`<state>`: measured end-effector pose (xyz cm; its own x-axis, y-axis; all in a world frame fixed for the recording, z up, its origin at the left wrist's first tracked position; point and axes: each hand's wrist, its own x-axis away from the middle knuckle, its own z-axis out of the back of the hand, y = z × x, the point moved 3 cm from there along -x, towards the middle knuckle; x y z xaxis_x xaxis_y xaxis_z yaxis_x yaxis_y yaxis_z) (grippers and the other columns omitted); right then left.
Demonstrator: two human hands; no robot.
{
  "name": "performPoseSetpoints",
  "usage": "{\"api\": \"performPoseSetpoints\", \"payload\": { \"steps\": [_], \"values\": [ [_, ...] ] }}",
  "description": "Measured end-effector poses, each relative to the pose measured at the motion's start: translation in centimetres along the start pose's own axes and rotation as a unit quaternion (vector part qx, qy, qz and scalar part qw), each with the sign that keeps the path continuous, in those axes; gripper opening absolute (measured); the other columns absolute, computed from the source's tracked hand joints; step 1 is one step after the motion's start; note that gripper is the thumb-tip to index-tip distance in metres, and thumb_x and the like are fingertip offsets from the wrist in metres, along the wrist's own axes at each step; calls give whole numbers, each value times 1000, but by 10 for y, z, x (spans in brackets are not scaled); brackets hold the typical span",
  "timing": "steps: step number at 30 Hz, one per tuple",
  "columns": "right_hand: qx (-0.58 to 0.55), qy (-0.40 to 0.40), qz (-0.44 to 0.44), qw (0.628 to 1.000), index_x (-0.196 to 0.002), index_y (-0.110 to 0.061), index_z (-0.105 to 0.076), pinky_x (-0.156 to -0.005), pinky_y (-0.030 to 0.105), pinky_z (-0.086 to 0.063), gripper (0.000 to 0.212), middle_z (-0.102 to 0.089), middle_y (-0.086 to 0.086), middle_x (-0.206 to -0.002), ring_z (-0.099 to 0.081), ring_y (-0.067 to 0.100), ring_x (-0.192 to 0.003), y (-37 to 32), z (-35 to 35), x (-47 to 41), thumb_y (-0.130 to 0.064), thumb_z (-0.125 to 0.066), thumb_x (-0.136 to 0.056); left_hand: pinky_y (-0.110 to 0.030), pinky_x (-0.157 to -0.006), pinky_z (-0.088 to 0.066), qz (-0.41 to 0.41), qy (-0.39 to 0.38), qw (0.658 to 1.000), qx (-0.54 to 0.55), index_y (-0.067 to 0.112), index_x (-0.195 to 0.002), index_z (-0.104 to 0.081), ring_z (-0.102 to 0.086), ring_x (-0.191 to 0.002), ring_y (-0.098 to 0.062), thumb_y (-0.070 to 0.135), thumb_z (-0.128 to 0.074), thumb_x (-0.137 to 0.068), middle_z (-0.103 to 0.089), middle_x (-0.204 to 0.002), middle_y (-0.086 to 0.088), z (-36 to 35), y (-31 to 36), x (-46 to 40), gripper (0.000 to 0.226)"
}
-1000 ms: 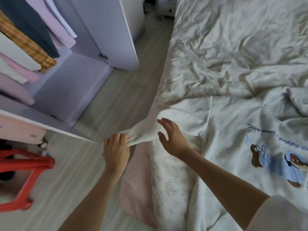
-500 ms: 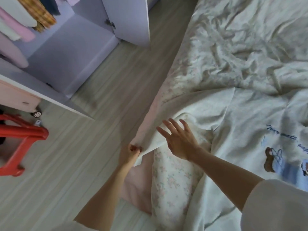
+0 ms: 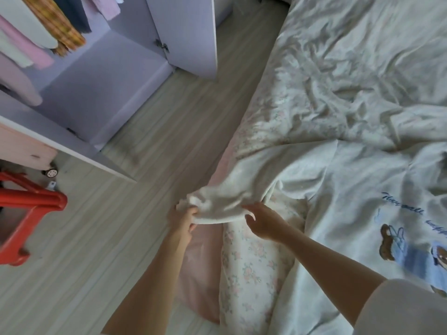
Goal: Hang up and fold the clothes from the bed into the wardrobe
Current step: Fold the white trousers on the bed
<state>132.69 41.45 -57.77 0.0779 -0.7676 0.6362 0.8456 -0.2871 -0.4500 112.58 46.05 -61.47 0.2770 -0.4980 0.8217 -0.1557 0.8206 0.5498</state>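
A white sweatshirt [image 3: 362,189] with a bear print and blue lettering lies spread on the bed [image 3: 350,81]. Its left sleeve [image 3: 232,197] stretches out past the bed's edge. My left hand [image 3: 183,218] grips the cuff end of that sleeve over the floor. My right hand [image 3: 263,221] holds the sleeve a little further up, with its fingers curled under the fabric. The lilac wardrobe [image 3: 101,76] stands open at the upper left, with several clothes [image 3: 43,32] hanging inside.
A wardrobe door [image 3: 193,35] juts out toward the bed, and another door edge [image 3: 72,151] crosses the left. A red plastic stool [image 3: 26,209] stands on the wooden floor at the left. A floral pillow [image 3: 249,274] lies on the bed's near edge.
My left hand has bunched the cuff and lifted the sleeve. My right hand went from open above the sleeve to holding it. The view has shifted slightly.
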Motion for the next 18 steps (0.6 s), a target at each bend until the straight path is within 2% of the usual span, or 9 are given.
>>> {"api": "performPoseSetpoints", "payload": {
  "steps": [1, 3, 6, 9, 10, 12, 14, 15, 18],
  "values": [
    [-99, 49, -29, 993, -134, -17, -47, -94, 27, -43, 39, -51, 7, -136, -52, 22, -117, -3, 9, 5, -18, -37, -97, -36, -64, -44, -97, 19, 995, -27, 15, -99, -52, -53, -73, -25, 3, -63, -69, -57, -88, -10, -6, 23, 11, 34],
    [-280, 117, -76, 950, -122, -10, -58, -65, 17, -46, 32, -63, 10, -117, -61, 18, -85, -9, 28, 12, -13, -38, -96, -37, -78, -47, -262, 25, 961, -90, 18, -102, -52, -57, -90, -25, -2, -57, -72, -59, -100, -5, -22, 66, 37, 36],
    [-562, 143, -105, 808, -113, -8, -60, -73, 23, -49, 26, -65, 11, -108, -62, 18, -87, -5, 65, 27, -15, -41, -97, -19, -88, -43, -470, -76, 871, -125, 16, -110, -54, -54, -103, -11, -11, -53, -75, -58, -113, 0, -64, 114, 94, 44],
    [-757, 127, -67, 637, -111, -12, -58, -80, 38, -52, 29, -65, 11, -107, -64, 26, -92, 12, 115, 56, -32, -42, -97, -8, -88, -37, -572, -218, 778, -142, 20, -117, -51, -50, -106, 5, -11, -51, -72, -54, -118, 4, -122, 128, 165, 54],
    [-793, 121, -51, 595, -110, -13, -58, -80, 41, -52, 34, -65, 11, -106, -64, 29, -93, 23, 129, 69, -39, -41, -96, -6, -86, -37, -580, -272, 752, -154, 29, -119, -48, -49, -103, 10, -9, -52, -72, -53, -118, 9, -141, 122, 186, 60],
    [-830, 123, -21, 544, -108, -12, -60, -75, 43, -53, 46, -65, 12, -100, -65, 30, -89, 51, 150, 98, -51, -41, -92, -12, -87, -42, -550, -381, 715, -203, 44, -121, -39, -53, -102, 4, -5, -57, -75, -52, -116, 11, -176, 97, 219, 69],
    [-853, 115, 27, 509, -105, -9, -66, -74, 38, -55, 59, -66, 14, -97, -65, 28, -86, 83, 158, 128, -58, -40, -87, -22, -94, -45, -495, -482, 677, -253, 43, -129, -28, -56, -111, -7, 0, -63, -78, -49, -122, 7, -205, 61, 245, 75],
    [-860, 110, 53, 496, -102, -7, -67, -74, 35, -55, 62, -66, 14, -96, -66, 26, -86, 99, 157, 142, -59, -39, -85, -22, -95, -45, -465, -521, 667, -259, 36, -133, -24, -56, -113, -6, 0, -64, -80, -47, -124, 6, -217, 42, 254, 75],
    [-855, 144, 42, 497, -106, -2, -57, -66, 30, -53, 52, -62, 16, -93, -62, 25, -82, 136, 146, 169, -49, -45, -86, -13, -88, -45, -386, -549, 696, -257, 23, -133, -27, -58, -103, 3, -7, -56, -86, -48, -121, 4, -240, 5, 263, 62]
  ]
}}
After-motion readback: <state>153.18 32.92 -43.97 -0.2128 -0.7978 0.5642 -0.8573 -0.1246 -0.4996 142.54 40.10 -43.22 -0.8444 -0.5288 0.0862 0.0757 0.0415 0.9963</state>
